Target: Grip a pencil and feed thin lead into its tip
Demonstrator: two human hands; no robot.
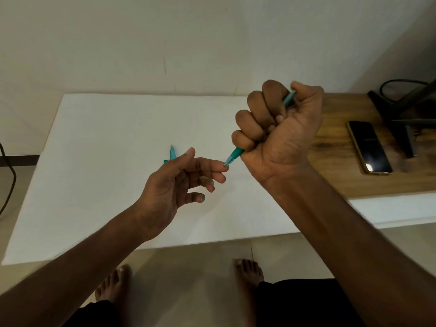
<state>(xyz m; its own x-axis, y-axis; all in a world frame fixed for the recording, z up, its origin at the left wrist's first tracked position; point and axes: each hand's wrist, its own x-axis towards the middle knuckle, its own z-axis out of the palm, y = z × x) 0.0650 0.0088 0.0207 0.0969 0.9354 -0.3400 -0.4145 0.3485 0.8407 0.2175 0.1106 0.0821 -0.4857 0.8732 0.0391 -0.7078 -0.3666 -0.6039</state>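
Note:
My right hand (280, 128) is raised above the table and grips a teal pen (234, 155) in a full fist. The pen's clear tip points down and left, and its back end sticks out by my thumb. The tip touches the index fingertip of my left hand (179, 180), which is held palm-up with relaxed, slightly bent fingers and holds nothing. Behind my left hand a teal pen cap (172, 153) lies on the white sheet (106, 149), partly hidden by the thumb.
The white sheet covers most of a wooden table (335, 147) set against a pale wall. A dark phone (369, 147) lies on the bare wood at right, beside a black stand with cables (405, 107). My bare feet (249, 272) stand on the tiled floor.

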